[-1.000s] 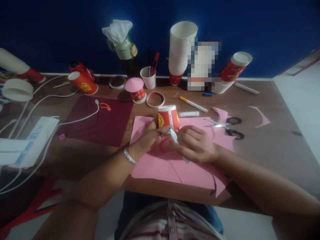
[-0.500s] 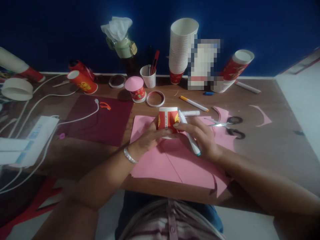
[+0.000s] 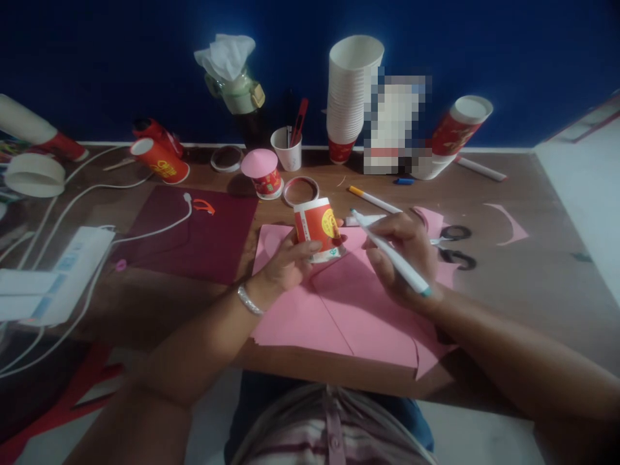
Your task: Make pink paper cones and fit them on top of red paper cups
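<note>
My left hand (image 3: 289, 261) is closed around a red and white paper cup (image 3: 312, 226), held tilted over the pink paper (image 3: 339, 316). The cup shows a yellow round mark, and small green strokes are on its white rim at the lower right. In my right hand (image 3: 404, 248) is a white marker (image 3: 394, 258) with a green end, its tip pointing up and left, apart from the cup. Behind the cup stands another red paper cup with a pink cone (image 3: 260, 168) on top. Scissors (image 3: 458, 248) with black handles lie just right of my right hand, their blades mostly hidden.
A roll of tape (image 3: 301, 192), a yellow-capped marker (image 3: 372, 199) and a blue cap (image 3: 404, 181) lie behind my hands. A tall stack of paper cups (image 3: 345, 97) stands by the wall. At left are a maroon sheet (image 3: 203, 239), a white cable and a white box (image 3: 72, 271).
My left hand has turned the cup and shifted it slightly left and up, bringing the yellow mark and green strokes into view. My right hand has drawn the marker away to the right.
</note>
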The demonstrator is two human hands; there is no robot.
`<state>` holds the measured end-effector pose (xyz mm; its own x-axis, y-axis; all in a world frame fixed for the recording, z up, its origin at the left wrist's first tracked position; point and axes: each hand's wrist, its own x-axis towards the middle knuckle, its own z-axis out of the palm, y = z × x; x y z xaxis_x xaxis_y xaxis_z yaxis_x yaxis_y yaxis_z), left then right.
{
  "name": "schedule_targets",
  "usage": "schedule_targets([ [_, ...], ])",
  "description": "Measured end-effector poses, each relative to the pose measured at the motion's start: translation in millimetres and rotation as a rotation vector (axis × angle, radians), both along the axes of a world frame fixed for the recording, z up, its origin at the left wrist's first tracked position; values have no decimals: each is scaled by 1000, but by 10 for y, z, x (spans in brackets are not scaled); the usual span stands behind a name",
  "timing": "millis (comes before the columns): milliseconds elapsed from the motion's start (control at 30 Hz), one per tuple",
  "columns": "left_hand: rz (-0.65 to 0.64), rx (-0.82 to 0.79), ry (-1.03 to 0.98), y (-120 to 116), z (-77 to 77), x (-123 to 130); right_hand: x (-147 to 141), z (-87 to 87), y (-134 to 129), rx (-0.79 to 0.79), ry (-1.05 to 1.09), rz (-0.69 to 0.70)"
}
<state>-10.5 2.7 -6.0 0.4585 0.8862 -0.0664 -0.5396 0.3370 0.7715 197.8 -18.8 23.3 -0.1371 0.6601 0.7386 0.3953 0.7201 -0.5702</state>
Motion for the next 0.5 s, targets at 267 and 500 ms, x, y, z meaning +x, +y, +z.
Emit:
schedule_targets([
  [267, -46, -121, -98, -6, 64, -34, -3, 11, 3, 43, 17, 34],
  [500, -76, -94, -9, -19, 57, -22, -3, 72, -20, 34, -3, 23],
])
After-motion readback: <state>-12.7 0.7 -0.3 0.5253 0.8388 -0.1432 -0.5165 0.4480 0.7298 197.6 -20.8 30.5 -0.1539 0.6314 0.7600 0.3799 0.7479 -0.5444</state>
